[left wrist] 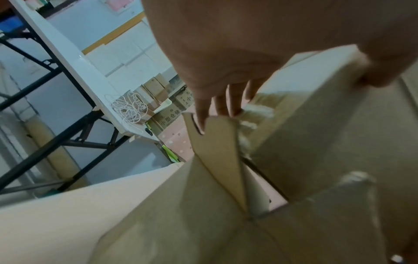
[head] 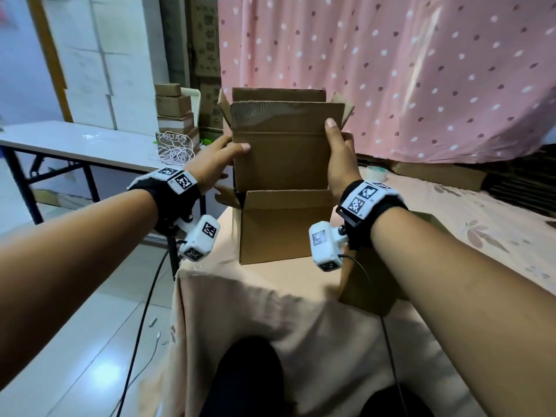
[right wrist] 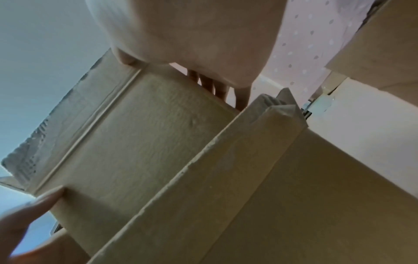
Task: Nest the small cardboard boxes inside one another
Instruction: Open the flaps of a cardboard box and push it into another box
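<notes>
The inner box [head: 281, 158] is plain brown corrugated cardboard, upright, with all four top flaps standing open; the near flap shows a torn, paler strip along its upper edge. Its lower part sits inside the outer box [head: 282, 230], a slightly wider brown carton whose near flap stands up against the inner box's front face. The outer box rests on the bench [head: 270, 311], which is draped in a peach cloth.

Your left hand [head: 215, 164] grasps the inner box at its left edge: the thumb lies flat on the front face, and in the left wrist view the fingers [left wrist: 222, 105] reach round the side toward a side flap. Your right hand [head: 341, 164] grasps the right edge: the thumb points up along the front face near the flap crease, and in the right wrist view the fingers [right wrist: 217, 87] wrap behind the side wall. The box is held between both palms.

A third cardboard box [head: 376, 284] stands on the bench near your right forearm. A coil of white cord [head: 176, 149] lies on a white folding table [head: 75, 142] to the left.
</notes>
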Demonstrator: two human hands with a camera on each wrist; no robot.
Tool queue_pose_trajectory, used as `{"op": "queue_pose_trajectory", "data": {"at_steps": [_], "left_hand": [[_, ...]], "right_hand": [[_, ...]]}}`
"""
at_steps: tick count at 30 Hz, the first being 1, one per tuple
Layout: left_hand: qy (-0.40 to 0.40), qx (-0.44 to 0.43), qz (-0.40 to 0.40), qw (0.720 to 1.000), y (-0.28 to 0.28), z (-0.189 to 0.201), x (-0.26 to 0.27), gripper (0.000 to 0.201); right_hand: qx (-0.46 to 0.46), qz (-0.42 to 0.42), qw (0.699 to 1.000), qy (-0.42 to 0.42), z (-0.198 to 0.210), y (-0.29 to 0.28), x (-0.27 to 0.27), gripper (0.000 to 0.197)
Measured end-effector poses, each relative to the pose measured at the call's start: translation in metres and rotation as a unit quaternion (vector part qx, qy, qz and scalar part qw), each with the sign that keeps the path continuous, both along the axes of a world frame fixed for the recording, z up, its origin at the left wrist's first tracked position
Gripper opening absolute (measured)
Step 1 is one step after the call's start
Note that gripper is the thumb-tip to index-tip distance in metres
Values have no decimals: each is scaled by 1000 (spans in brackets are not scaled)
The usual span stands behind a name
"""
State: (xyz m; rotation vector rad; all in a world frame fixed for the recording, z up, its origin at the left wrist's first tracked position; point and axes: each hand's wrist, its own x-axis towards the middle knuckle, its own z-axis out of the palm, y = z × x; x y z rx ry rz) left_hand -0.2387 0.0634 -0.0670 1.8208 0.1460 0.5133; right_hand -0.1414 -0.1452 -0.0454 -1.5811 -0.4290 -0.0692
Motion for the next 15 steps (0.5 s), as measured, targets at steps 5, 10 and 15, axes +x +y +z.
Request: {"op": "queue_pose_trajectory", "data": {"at_steps": [5,10,15], "left_hand": [[8,-113,2,994,-22,4,7,29],[-42,-194,-35,979,-46,-7,12,42],[-78,-179,20,981,-36,-31,22,66]], "right_hand": [[-12,1,1000,-1,-14,1,2,62],[-27,-31,999,-6,-12,-2,2,64],[-99,-12,995,11,-19,-2,13,69]]}}
